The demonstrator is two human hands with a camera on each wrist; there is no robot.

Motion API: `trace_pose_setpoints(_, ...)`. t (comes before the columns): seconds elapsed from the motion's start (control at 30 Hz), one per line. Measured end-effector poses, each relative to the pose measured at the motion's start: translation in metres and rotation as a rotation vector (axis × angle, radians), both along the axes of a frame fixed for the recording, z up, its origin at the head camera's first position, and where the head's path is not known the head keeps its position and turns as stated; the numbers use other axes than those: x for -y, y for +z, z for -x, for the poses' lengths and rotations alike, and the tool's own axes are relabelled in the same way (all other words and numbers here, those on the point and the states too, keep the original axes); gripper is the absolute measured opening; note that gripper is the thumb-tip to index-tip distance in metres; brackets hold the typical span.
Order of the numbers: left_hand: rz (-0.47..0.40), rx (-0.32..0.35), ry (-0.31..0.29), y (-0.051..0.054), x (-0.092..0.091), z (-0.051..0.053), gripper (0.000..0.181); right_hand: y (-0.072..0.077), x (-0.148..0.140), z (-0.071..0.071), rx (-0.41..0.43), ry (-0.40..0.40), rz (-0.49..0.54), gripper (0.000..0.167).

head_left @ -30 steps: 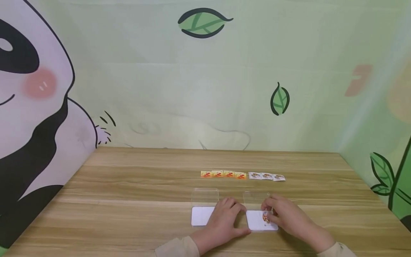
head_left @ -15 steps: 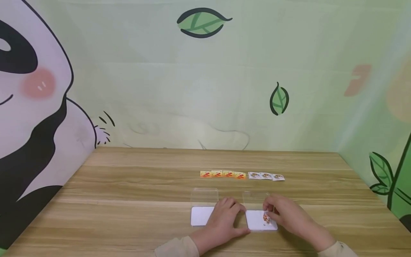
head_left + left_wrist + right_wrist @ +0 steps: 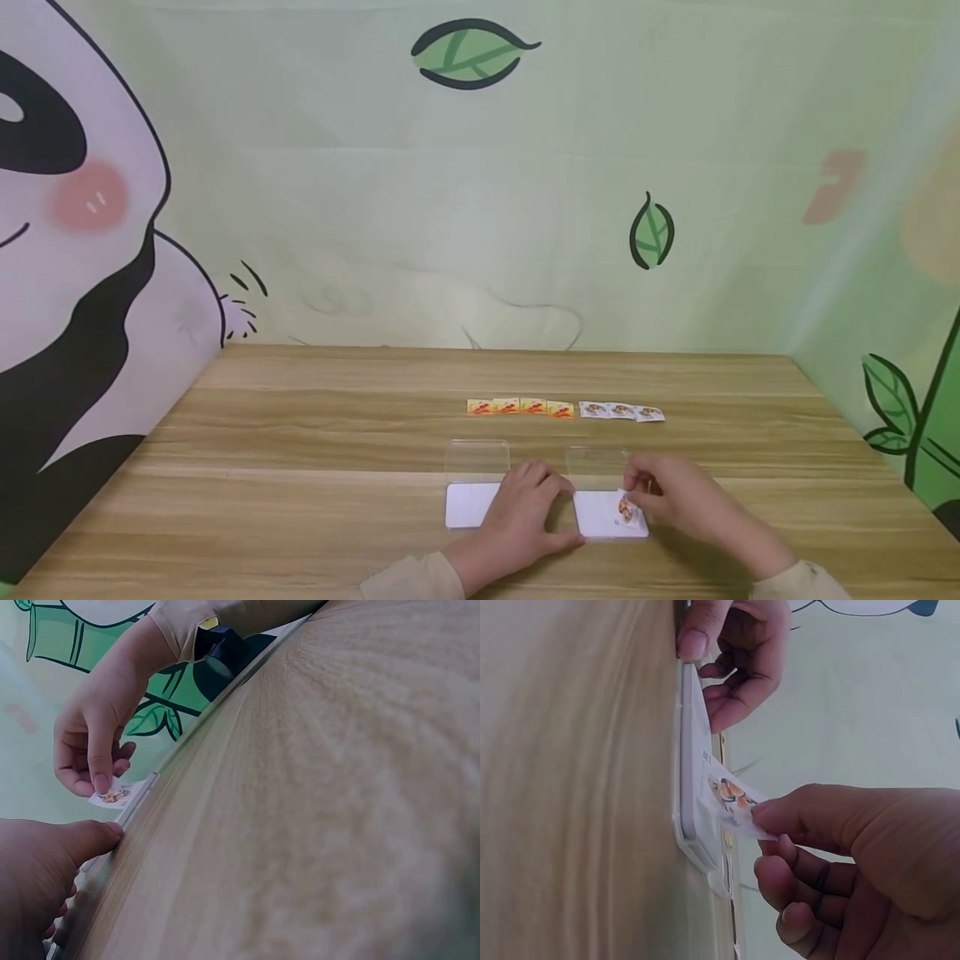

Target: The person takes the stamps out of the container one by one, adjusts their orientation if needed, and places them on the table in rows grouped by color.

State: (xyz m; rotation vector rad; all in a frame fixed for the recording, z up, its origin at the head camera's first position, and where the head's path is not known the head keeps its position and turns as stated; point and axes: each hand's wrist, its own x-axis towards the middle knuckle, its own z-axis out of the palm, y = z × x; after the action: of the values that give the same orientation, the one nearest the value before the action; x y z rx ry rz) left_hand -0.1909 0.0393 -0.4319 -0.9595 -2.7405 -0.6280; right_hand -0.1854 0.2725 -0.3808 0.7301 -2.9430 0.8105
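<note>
A small white sticker with an orange printed picture is pinched between thumb and forefinger of my right hand. Its lower part lies against the right end of a white slab in a clear plastic case, while the pinched corner is lifted. At the slab's left end, my left hand grips the case, thumb at the near corner and forefinger at the far one. The case's clear lid lies opened behind it. A second case with a white slab stands left, partly covered by my left hand.
Farther back on the wooden table lies a row of several orange-yellow stickers. Beside it are three white printed stickers. The left case also has a clear opened lid. A printed backdrop rises behind the table.
My right hand has shifted slightly to the right, and the sticker in its fingers has moved a little toward the slab's right edge. My left hand stays in place.
</note>
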Motion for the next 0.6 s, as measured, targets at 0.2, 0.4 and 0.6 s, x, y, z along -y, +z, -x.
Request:
trace_pose_setpoints(0.2, 0.003, -0.003, 0.001, 0.001, 0.0, 0.0, 0.048, 0.003, -0.005, 0.002, 0.053, 0.006, 0.061, 0.01)
trace_pose_setpoints(0.4, 0.006, 0.009, 0.0, 0.002, 0.0, 0.0, 0.048, 0.003, -0.01, 0.003, 0.076, 0.019, 0.117, 0.008)
trace_pose_setpoints(0.6, 0.006, 0.007, -0.002, 0.002, 0.0, 0.0, 0.048, 0.003, -0.015, 0.004, 0.066, 0.021, 0.161, 0.007)
